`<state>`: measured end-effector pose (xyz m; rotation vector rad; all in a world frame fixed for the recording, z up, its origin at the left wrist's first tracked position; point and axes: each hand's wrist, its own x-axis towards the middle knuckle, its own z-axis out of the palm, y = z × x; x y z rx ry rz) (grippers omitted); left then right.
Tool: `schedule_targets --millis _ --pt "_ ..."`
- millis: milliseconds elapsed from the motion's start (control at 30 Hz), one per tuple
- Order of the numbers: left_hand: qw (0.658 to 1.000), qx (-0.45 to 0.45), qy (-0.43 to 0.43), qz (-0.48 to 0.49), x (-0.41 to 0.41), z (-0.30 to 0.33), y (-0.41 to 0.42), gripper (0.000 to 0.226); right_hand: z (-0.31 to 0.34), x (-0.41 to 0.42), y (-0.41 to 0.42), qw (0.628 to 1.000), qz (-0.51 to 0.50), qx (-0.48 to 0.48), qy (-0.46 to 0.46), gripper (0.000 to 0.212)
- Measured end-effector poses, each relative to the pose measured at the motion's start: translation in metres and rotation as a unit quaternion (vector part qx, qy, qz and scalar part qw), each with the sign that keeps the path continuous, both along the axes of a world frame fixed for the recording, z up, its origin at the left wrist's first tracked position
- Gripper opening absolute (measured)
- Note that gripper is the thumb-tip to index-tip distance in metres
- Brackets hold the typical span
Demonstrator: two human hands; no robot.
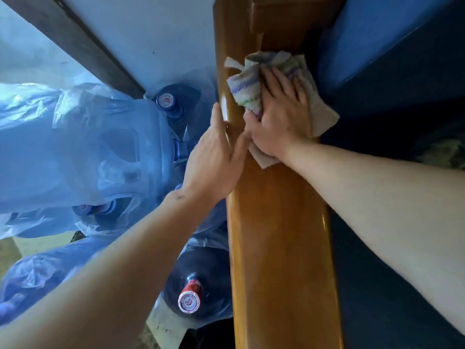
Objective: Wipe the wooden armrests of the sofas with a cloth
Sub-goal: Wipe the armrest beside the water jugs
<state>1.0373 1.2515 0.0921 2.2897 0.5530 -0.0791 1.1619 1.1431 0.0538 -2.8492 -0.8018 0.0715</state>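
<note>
Wiping looks mid-stroke, I judge. My left hand (pixel 216 157) lies straight-fingered against the outer edge of the wooden armrest (pixel 279 235), its grip slack and holding nothing. Further right, my right hand (pixel 281 114) presses the striped cloth (pixel 247 86) flat onto the armrest's top, fingers spread rather than clenched. Next I'd drag the cloth toward the near end. Plastic-wrapped water jugs (pixel 113 152) crowd the left side, and the blue cushion (pixel 390 59) hems in the right.

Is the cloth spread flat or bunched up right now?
Mostly bunched: the cloth crumples under the right hand pressing on the armrest.
</note>
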Motion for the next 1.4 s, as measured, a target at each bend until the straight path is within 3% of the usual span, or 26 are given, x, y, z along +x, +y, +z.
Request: schedule_targets --millis 133,300,500,600,700,800,867,900,933,967,1033,1100,1133,1200,1267,1333,1400 --pt "0.995 0.011 0.050 -0.088 -0.075 -0.002 -0.043 0.094 0.000 -0.003 0.000 1.000 0.010 0.003 0.001 0.073" --pt "0.994 -0.090 0.058 0.021 -0.178 0.013 -0.094 0.081 0.008 -0.063 -0.031 0.999 -0.028 -0.020 0.026 0.075" --pt "0.978 -0.178 0.098 0.038 -0.264 0.033 -0.142 0.077 0.020 -0.233 -0.113 0.996 -0.032 -0.055 0.055 0.078" --pt "0.970 -0.215 0.089 0.067 -0.292 0.032 -0.155 0.063 0.013 -0.311 -0.147 0.997 -0.032 -0.047 0.055 0.070" --pt "0.975 -0.194 0.094 0.045 -0.329 0.033 -0.169 0.052 0.010 -0.383 -0.174 0.995 -0.064 -0.038 0.064 0.070" --pt "0.971 -0.188 0.145 -0.022 -0.371 0.037 -0.180 0.017 0.017 -0.450 -0.189 0.989 -0.090 -0.047 0.104 0.067" --pt "0.967 -0.188 0.167 -0.033 -0.394 0.045 -0.191 0.015 0.027 -0.480 -0.196 0.980 -0.123 0.029 0.151 0.059" --pt "0.963 -0.197 0.183 -0.018 -0.401 0.051 -0.199 0.024 0.039 -0.487 -0.201 0.959 -0.170 0.126 0.190 0.048" --pt "0.954 -0.223 0.198 0.021 -0.405 0.054 -0.203 0.034 0.053 -0.485 -0.204 0.906 -0.242 0.235 0.257 0.032" --pt "0.941 -0.252 0.218 0.065 -0.404 0.060 -0.214 0.042 0.074 -0.478 -0.213 0.826 -0.329 0.327 0.321 0.018" --pt "0.888 -0.327 0.284 0.156 -0.393 0.075 -0.237 0.049 0.116 -0.453 -0.243 0.634 -0.490 0.441 0.403 0.020" --pt "0.808 -0.434 0.340 0.209 -0.371 0.100 -0.272 0.052 0.161 -0.434 -0.291 0.458 -0.544 0.560 0.425 0.031" --pt "0.764 -0.491 0.351 0.227 -0.358 0.112 -0.290 0.055 0.184 -0.427 -0.312 0.388 -0.537 0.621 0.420 0.035" --pt "0.697 -0.594 0.333 0.227 -0.332 0.135 -0.324 0.062 0.225 -0.420 -0.355 0.309 -0.510 0.708 0.378 0.037" --pt "0.647 -0.678 0.295 0.184 -0.307 0.169 -0.364 0.067 0.261 -0.423 -0.406 0.253 -0.487 0.766 0.335 0.037" --pt "0.622 -0.730 0.258 0.113 -0.286 0.199 -0.403 0.068 0.286 -0.426 -0.451 0.204 -0.453 0.816 0.296 0.037" --pt "0.641 -0.732 0.229 0.029 -0.269 0.232 -0.451 0.061 0.310 -0.429 -0.501 0.186 -0.433 0.845 0.254 0.033"
